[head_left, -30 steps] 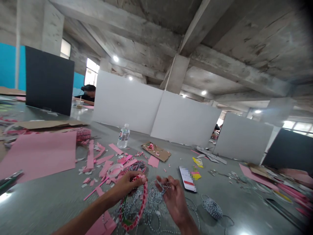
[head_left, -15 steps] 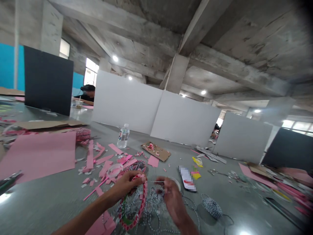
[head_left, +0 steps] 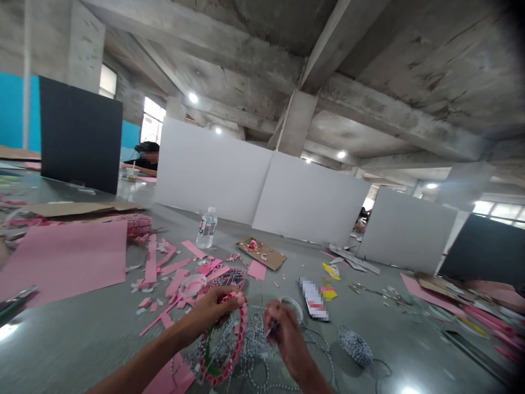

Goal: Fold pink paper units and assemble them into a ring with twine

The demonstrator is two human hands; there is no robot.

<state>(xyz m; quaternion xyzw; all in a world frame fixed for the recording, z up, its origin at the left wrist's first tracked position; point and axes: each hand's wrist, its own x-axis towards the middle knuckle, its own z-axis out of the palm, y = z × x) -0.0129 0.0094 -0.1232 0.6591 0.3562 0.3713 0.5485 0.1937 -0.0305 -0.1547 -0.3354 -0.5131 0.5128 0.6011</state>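
My left hand [head_left: 219,306] pinches the upper edge of a pink ring with red round spots [head_left: 241,334], which hangs upright below the fingers. A patch of green shows at the ring's lower left. To the right, my right hand [head_left: 285,328] is closed, with a bit of grey-and-white cord at its curled fingers; blur hides the exact grip. Loose loops of the same twisted cord [head_left: 258,350] lie tangled on the table under and between both hands. Just beyond my left hand lies a pink-edged piece wound with cord [head_left: 233,278].
A wound bundle of cord [head_left: 356,347] lies at the right, near a phone [head_left: 315,300]. A roll of tape [head_left: 293,307] sits behind my right hand. Pink paper scraps [head_left: 176,282], a water bottle [head_left: 206,229] and cardboard [head_left: 262,253] lie farther back. White panels [head_left: 213,169] stand behind; a person sits beyond.
My right hand has curled in and dropped slightly; the cord stretched between the hands no longer shows taut. The left hand and ring have stayed in place.
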